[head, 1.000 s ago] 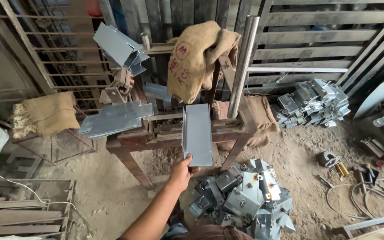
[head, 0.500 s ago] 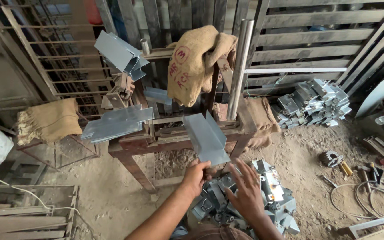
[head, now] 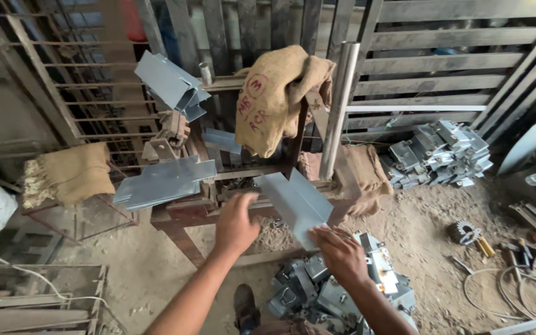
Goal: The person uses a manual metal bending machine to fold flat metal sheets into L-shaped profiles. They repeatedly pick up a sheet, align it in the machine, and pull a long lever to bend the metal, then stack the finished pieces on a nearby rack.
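The right hand (head: 342,253) grips the near lower corner of a bent grey sheet-metal piece (head: 294,203), fingers closed over its edge. The left hand (head: 236,222) is beside the piece's left edge with fingers spread and loosely curled; whether it touches the metal I cannot tell. The piece tilts across the front edge of a rusty steel work stand (head: 184,214), its far end reaching toward an upright steel pipe (head: 339,111) at the stand's right side.

There is little free space around it: the pipe crowds it on the right, and a stack of flat cut sheets (head: 162,181) lies on the stand's left end. Just below the hands, on the dirt floor (head: 138,267), sits a heap of folded metal parts (head: 336,291). A burlap sack (head: 277,93) hangs over the stand's top bar, with more folded sheets (head: 169,84) perched at the upper left. Another pile of parts (head: 442,155) rests by the slatted wall (head: 454,56) at the right, well apart. Loose wire (head: 516,291) lies on the floor near the right edge.
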